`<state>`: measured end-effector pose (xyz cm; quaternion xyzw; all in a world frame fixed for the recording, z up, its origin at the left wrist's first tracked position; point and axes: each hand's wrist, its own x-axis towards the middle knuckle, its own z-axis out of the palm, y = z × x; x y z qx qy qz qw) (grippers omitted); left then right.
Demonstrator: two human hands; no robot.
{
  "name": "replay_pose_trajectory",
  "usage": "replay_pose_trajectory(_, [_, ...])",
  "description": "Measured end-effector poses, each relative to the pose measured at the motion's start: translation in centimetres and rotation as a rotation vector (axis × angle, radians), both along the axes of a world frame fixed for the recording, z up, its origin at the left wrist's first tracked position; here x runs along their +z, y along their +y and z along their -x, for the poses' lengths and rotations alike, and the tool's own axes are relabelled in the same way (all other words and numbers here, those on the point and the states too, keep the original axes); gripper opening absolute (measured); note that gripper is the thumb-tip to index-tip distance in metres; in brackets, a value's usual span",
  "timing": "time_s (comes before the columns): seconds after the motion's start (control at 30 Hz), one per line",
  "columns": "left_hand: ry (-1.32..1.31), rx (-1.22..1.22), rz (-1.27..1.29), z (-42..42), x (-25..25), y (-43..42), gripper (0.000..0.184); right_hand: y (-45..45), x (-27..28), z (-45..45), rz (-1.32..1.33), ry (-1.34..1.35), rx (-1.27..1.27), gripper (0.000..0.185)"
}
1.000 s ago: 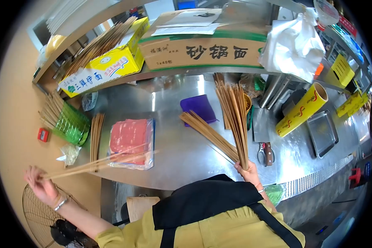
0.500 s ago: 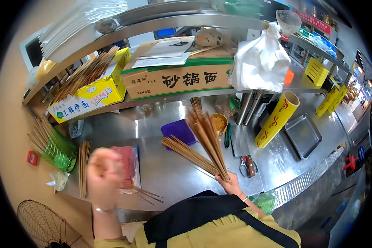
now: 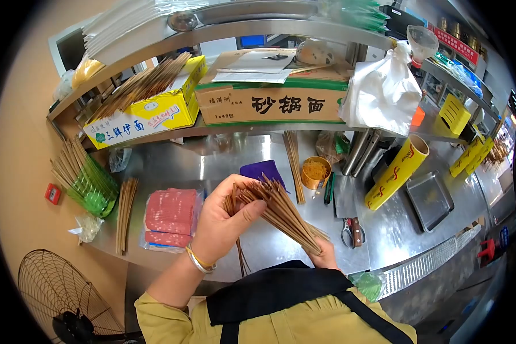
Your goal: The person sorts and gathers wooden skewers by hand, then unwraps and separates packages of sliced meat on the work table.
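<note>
My right hand [image 3: 325, 254] is closed round the lower end of a thick bundle of bamboo skewers [image 3: 288, 215], which leans up and to the left. At the bundle's upper end is my left hand [image 3: 226, 221], its thumb against the skewer tips. A few thin skewers [image 3: 242, 257] run through the left hand's grip and stick out below it. Behind the bundle lies a purple item [image 3: 262, 170], partly covered. To the left, a clear pack of pink flat slices [image 3: 169, 213] rests on the steel counter [image 3: 212, 150].
More skewers [image 3: 126, 215] lie at the left, beside a green bag of skewers [image 3: 92, 183]. Scissors [image 3: 353, 232], a tub of rubber bands [image 3: 315, 172], a yellow film roll [image 3: 397, 172] and a metal tray [image 3: 430, 200] are at the right. A shelf with boxes [image 3: 272, 103] spans the back.
My left hand has moved right, from above the pink pack to the bundle's upper end, bringing its few skewers. The bundle in my right hand now tilts further left. The camera view has shifted.
</note>
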<state>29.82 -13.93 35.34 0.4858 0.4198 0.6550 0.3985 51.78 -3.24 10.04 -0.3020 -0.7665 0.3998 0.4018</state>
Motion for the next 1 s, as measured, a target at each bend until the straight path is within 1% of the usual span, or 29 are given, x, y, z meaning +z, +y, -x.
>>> replay_pose_trajectory(0.03, [-0.004, 0.012, 0.014, 0.0, 0.0, 0.0, 0.023, -0.1, -0.3, 0.2, 0.047, 0.034, 0.058, 0.01])
replay_pose_trajectory(0.07, [-0.007, 0.014, 0.013, 0.1, 0.0, 0.0, 0.023, -0.3, -0.5, 0.3, 0.046, 0.031, 0.061, 0.01])
replay_pose_trajectory(0.13, [0.035, 0.05, 0.048, 0.2, -0.1, 0.0, 0.022, -1.0, 0.5, 0.7, 0.35, 0.035, 0.207, 0.009])
replay_pose_trajectory(0.17, [0.034, 0.053, 0.046, 0.2, -0.1, 0.0, 0.022, -1.4, 1.2, 0.8, 0.404, 0.003, 0.231, 0.011])
replay_pose_trajectory(0.2, [0.036, 0.067, 0.058, 0.2, -0.1, 0.0, 0.022, -1.5, 1.3, 1.0, 0.403, 0.002, 0.233, 0.011])
replay_pose_trajectory(0.3, [0.037, 0.111, 0.083, 0.1, 0.3, 0.2, 0.024, -2.2, 1.7, 1.2, 0.601, 0.012, 0.319, 0.006])
replay_pose_trajectory(0.43, [0.03, 0.167, 0.124, 0.6, 0.1, 0.5, 0.025, -2.2, 1.3, 1.2, 0.679, 0.031, 0.388, 0.005])
replay_pose_trajectory(0.5, [0.02, 0.173, 0.125, 1.0, -0.1, 0.8, 0.026, -2.1, 1.0, 1.2, 0.74, 0.051, 0.462, 0.005])
replay_pose_trajectory(0.53, [0.013, 0.17, 0.116, 1.1, -0.2, 0.9, 0.027, -2.2, 1.1, 1.2, 0.743, 0.047, 0.464, 0.005])
replay_pose_trajectory(0.6, [-0.02, 0.188, 0.143, 1.3, -0.3, 1.1, 0.025, -2.3, 1.3, 1.2, 0.833, 0.058, 0.471, 0.006])
replay_pose_trajectory(0.73, [-0.085, 0.178, 0.152, 1.7, -0.6, 1.3, 0.027, -2.1, 0.9, 1.4, 0.797, 0.077, 0.454, 0.006])
replay_pose_trajectory(0.83, [-0.097, 0.162, 0.143, 2.2, -1.0, 1.5, 0.029, -2.2, 1.4, 1.4, 0.824, 0.087, 0.458, 0.006])
replay_pose_trajectory(1.0, [-0.072, 0.136, 0.142, 2.7, -1.4, 1.5, 0.027, -2.1, 1.1, 1.5, 0.798, 0.088, 0.443, 0.008])
